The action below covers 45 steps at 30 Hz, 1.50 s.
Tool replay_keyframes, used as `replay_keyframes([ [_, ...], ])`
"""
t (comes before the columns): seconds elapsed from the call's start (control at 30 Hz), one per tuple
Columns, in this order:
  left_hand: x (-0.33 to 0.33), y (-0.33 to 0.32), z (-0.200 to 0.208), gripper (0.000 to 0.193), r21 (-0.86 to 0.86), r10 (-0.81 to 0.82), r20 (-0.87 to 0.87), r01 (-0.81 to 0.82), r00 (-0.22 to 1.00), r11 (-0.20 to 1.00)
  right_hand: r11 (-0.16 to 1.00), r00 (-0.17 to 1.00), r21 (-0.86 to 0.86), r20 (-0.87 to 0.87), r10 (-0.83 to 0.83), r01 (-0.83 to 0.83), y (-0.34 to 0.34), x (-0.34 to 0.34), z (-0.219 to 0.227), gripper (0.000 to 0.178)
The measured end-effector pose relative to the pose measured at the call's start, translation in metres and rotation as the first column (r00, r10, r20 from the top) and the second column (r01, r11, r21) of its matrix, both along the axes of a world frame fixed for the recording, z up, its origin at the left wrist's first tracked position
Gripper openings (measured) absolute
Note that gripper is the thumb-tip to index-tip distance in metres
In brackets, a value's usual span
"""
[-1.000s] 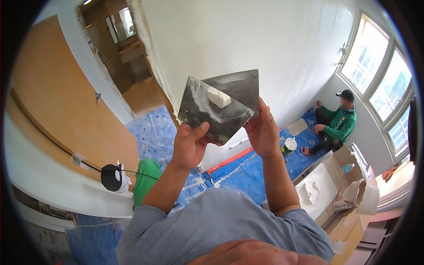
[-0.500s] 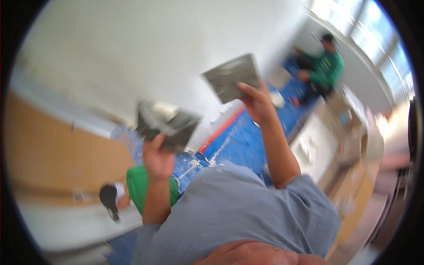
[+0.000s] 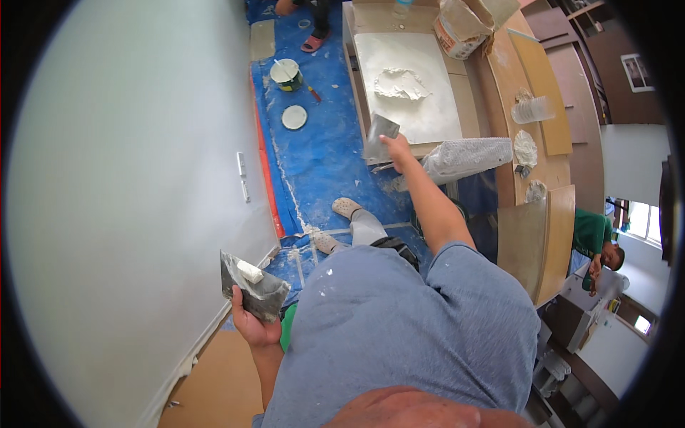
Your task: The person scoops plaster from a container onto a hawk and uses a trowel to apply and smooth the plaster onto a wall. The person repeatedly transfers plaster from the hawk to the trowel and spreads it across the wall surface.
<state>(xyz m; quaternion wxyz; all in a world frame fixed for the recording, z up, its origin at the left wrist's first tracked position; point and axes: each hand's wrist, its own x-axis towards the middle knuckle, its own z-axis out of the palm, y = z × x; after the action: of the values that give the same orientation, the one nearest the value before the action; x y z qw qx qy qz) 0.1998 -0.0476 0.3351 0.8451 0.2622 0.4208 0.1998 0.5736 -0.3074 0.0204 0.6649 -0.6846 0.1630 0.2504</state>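
My left hand (image 3: 255, 324) grips the lower edge of a dark, flat putty plate (image 3: 262, 298) beside the white wall (image 3: 135, 178). Putty smears cover the plate, and a whitish oblong piece (image 3: 250, 272) lies on it; I cannot tell whether it is putty or a handle. Stretched out ahead, my right hand (image 3: 397, 150) is closed on a thin grey putty scraper (image 3: 382, 134). The scraper is over the near left corner of a white board (image 3: 428, 123), which carries a heap of white putty (image 3: 399, 84); whether it touches the board I cannot tell.
An open putty bucket (image 3: 287, 80), a round lid (image 3: 294, 117) and a red-handled tool (image 3: 314, 93) are on blue floor sheeting (image 3: 321, 160). A torn bag (image 3: 460, 36) and plastic cups (image 3: 533, 110) stand at right. Co-workers show at the far edge and right (image 3: 594, 232).
My view has swung right and down. My right hand has gone from raised before the wall to the putty board, with the scraper held throughout. My left hand still holds its plate.
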Motion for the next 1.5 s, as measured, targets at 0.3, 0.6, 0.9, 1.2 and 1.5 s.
replay_keyframes([
  [0.3,0.052,-0.02,-0.035,0.043,-0.123,-0.062,-0.216,0.036,0.974,0.992,0.283,0.84,-0.952,0.059,0.539,-0.114,-0.087,0.118,-0.074,0.044],
  [0.6,0.087,-0.024,-0.062,0.042,-0.129,-0.083,-0.358,0.038,0.93,0.991,0.045,0.668,-0.998,0.0,0.744,-0.05,-0.095,0.171,-0.098,0.062],
  [0.9,0.112,-0.019,-0.058,0.042,-0.16,-0.175,-0.355,0.125,0.918,0.979,0.072,0.714,-0.935,-0.214,0.667,-0.348,-0.108,0.145,-0.121,0.061],
  [1.2,0.131,-0.023,-0.03,0.045,-0.036,-0.153,-0.212,0.149,0.965,0.988,0.172,0.619,-0.792,-0.301,0.725,-0.586,-0.106,0.139,-0.066,0.041],
  [1.5,0.18,-0.026,0.002,0.046,0.131,-0.044,0.086,0.033,0.995,0.991,0.767,0.911,0.528,0.373,0.176,-0.364,0.084,-0.004,0.219,0.038],
])
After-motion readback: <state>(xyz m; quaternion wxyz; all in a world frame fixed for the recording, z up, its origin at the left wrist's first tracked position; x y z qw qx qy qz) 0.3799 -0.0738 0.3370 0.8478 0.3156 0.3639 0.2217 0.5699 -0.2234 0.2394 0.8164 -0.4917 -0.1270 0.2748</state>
